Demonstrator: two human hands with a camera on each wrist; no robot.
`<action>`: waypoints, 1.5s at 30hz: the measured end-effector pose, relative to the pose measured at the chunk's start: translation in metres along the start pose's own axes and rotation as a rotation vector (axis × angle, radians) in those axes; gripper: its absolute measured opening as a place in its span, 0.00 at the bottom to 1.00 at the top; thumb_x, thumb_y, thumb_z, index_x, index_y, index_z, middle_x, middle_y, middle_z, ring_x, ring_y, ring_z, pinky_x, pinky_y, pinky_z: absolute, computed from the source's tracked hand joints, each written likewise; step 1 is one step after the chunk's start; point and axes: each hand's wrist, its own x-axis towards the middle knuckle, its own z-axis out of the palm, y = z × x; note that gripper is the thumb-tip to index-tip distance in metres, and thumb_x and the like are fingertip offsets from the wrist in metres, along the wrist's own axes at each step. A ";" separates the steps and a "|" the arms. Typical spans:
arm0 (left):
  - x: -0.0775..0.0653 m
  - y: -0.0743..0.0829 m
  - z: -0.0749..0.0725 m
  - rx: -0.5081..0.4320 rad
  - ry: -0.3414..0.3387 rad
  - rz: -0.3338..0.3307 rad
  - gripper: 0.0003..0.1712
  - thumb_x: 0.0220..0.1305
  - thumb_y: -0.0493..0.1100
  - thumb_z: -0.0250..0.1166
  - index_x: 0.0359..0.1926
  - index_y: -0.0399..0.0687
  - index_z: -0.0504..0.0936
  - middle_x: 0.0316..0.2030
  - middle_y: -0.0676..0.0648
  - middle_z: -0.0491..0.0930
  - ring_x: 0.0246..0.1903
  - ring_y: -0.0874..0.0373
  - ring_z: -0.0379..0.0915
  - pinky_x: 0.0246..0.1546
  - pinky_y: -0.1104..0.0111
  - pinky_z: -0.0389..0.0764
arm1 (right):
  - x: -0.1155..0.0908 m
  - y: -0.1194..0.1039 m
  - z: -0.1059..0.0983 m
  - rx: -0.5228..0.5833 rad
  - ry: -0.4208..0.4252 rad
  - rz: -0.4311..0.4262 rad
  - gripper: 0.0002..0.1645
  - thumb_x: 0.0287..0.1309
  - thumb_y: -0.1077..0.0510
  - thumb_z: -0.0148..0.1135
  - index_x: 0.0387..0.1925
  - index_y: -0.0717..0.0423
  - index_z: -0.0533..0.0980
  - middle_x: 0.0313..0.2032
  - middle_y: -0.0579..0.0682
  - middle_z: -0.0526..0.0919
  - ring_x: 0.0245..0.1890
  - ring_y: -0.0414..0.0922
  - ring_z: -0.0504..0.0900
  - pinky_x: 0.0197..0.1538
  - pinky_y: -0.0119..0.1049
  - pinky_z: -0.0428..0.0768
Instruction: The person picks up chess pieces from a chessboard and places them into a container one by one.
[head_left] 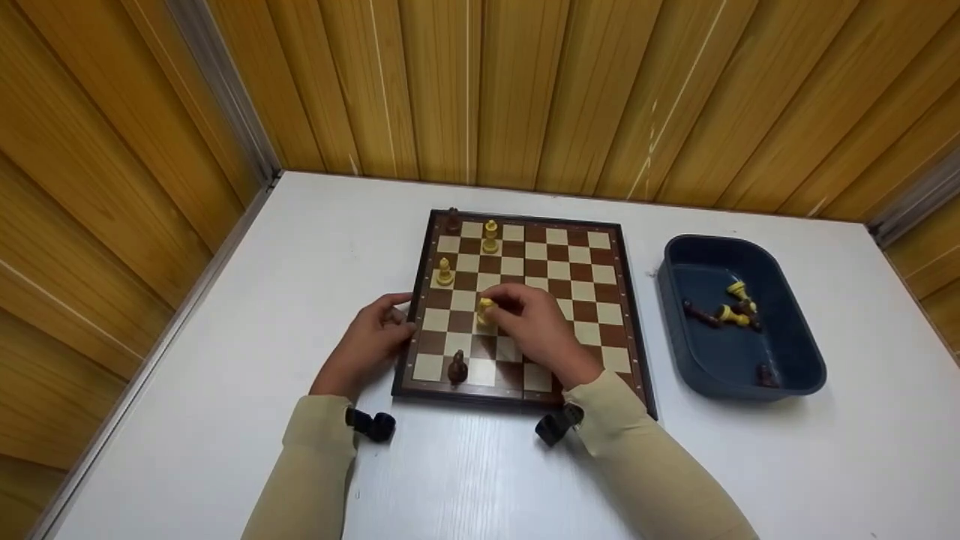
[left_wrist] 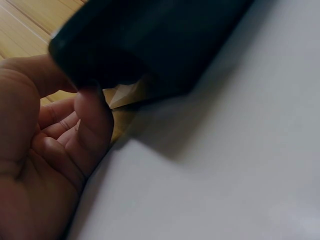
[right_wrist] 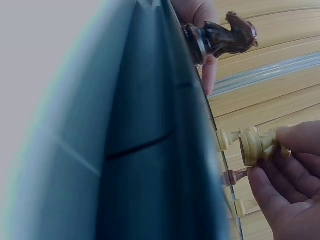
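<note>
A chessboard (head_left: 559,247) lies on the white table. My left hand (head_left: 373,335) holds its left edge, with thumb and fingers at the side. In the left wrist view curled fingers (left_wrist: 92,122) meet the dark rim. Over the board my right hand (head_left: 541,324) pinches a pale yellow knight (right_wrist: 254,146) between thumb and fingers. In the right wrist view its base appears slightly above the board surface. A dark brown knight (head_left: 457,367) stands on the near row. Farther back stand a yellow bishop (head_left: 445,272), another yellow piece (head_left: 490,236) and a dark piece (head_left: 453,220) in the far left corner.
A dark blue plastic tub (head_left: 679,337) stands to the right of the board. Several yellow and dark chess pieces (head_left: 727,315) lie jumbled inside it. Wood-patterned panels (head_left: 510,97) rise behind the table and on both sides.
</note>
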 end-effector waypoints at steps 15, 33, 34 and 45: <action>0.000 -0.002 -0.002 0.006 0.003 0.011 0.30 0.63 0.37 0.62 0.66 0.51 0.69 0.38 0.44 0.77 0.30 0.57 0.73 0.30 0.67 0.76 | -0.004 0.002 -0.009 -0.017 -0.006 0.004 0.14 0.60 0.56 0.64 0.47 0.52 0.82 0.39 0.42 0.85 0.41 0.41 0.82 0.51 0.40 0.78; 0.001 -0.001 -0.002 -0.008 -0.008 -0.010 0.29 0.64 0.38 0.63 0.66 0.54 0.69 0.40 0.43 0.76 0.31 0.56 0.72 0.30 0.68 0.75 | -0.011 0.013 -0.036 -0.038 0.027 0.050 0.15 0.61 0.56 0.64 0.50 0.51 0.81 0.47 0.44 0.83 0.46 0.42 0.81 0.51 0.39 0.78; 0.000 -0.001 -0.002 -0.006 -0.004 -0.008 0.29 0.64 0.38 0.63 0.65 0.54 0.69 0.39 0.43 0.76 0.31 0.56 0.72 0.30 0.68 0.75 | -0.012 0.014 -0.037 -0.034 0.027 0.049 0.15 0.61 0.56 0.64 0.50 0.51 0.81 0.47 0.45 0.83 0.46 0.42 0.81 0.51 0.39 0.78; -0.001 0.000 -0.001 0.002 0.005 -0.002 0.29 0.63 0.38 0.62 0.65 0.53 0.70 0.39 0.43 0.76 0.31 0.56 0.72 0.31 0.67 0.76 | -0.016 0.017 -0.058 -0.059 0.072 0.028 0.16 0.61 0.57 0.64 0.51 0.54 0.80 0.47 0.48 0.84 0.45 0.44 0.80 0.47 0.37 0.79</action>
